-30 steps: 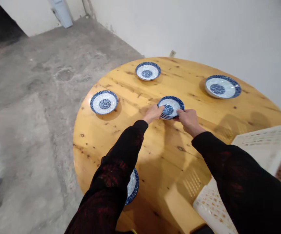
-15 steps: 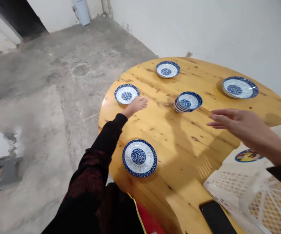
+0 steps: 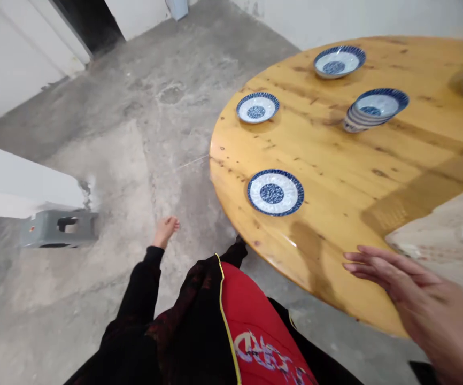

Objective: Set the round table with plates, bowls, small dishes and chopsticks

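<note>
- Table (image 3: 331, 160): varnished wood, knotty, smooth, with a glossy streak of light at its near left edge.
- Dishes (image 3: 275, 192) along the table's left and far edges: glazed ceramic by their look, smooth and shiny.
- Stacked bowls (image 3: 379, 103), in from the far edge: the same glossy glaze.
- Basket (image 3: 444, 227) at the right edge: pale plastic.
- Stool (image 3: 43, 230): smooth grey plastic.
- Floor (image 3: 127, 166): rough, matt concrete.
- Sleeve (image 3: 137, 291): matt black cloth.

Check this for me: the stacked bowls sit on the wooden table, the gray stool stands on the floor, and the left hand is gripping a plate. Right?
Not quite: the head view shows nothing held in the left hand. The stacked bowls do sit on the wooden table, and the gray stool does stand on the floor.
</note>
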Motion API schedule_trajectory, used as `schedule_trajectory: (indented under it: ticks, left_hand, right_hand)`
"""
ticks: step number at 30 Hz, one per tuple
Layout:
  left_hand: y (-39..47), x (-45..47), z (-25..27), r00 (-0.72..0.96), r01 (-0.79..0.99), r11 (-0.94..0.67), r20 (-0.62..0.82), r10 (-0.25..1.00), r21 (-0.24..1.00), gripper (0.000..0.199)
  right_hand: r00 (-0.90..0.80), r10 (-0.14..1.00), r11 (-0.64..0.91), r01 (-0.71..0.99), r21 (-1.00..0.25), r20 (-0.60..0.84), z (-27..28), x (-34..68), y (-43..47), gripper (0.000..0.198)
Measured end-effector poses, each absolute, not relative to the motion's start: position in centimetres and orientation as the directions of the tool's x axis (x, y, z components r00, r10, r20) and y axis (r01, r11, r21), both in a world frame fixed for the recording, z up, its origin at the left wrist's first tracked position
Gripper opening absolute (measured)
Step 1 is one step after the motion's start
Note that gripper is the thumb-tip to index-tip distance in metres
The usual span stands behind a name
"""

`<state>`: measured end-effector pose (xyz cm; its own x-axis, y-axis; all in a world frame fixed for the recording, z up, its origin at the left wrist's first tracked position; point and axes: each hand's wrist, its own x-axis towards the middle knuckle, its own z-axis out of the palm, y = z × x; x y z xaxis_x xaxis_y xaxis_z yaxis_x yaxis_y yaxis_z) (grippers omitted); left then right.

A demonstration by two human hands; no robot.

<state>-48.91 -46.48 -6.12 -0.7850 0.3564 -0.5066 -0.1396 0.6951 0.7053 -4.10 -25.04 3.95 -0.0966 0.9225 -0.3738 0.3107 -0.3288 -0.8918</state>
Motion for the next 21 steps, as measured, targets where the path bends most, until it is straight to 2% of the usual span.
schedule_trajectory:
  ticks: [3, 6, 9, 13, 16, 21]
  left_hand:
    - [-50.7, -43.3, -8.4, -0.673, -0.082, 0.746, -0.589, 0.448, 0.661, 0.029]
    - [-52.3, -38.9, -9.6, -0.513, 0.148, 0.751, -0.599, 0.615, 0.644, 0.029]
    - [-51.7, -36.5, -9.8, -0.438, 0.354, 0.714, -0.568, 0.697, 0.604, 0.03]
    - [-49.2, -35.3, -9.2, -0.394, 0.463, 0.64, -0.504, 0.768, 0.613, 0.033]
    - [-47.6, -35.4, -8.3, -0.342, 0.484, 0.566, -0.452, 0.824, 0.667, 0.03]
    - [-46.6, -38.9, -7.6, -0.296, 0.489, 0.503, -0.407, 0.864, 0.712, 0.031]
  right_hand:
    - [-0.053, 0.856, -0.502, 0.151, -0.852, -0.514, -1.6, -3.7, -31.1, 0.051]
    - [-0.017, 0.756, -0.652, 0.076, -0.754, -0.655, -6.5, -3.3, -36.5, 0.047]
    - [0.007, 0.686, -0.728, 0.032, -0.685, -0.728, -9.5, -2.1, -41.2, 0.04]
    - [0.019, 0.607, -0.794, -0.027, -0.607, -0.794, -11.4, 0.3, -44.5, 0.036]
    - [0.003, 0.639, -0.769, -0.015, -0.639, -0.769, -11.9, 0.7, -44.4, 0.036]
    - [0.102, 0.735, -0.672, -0.025, -0.74, -0.67, -10.9, -4.8, -41.2, 0.031]
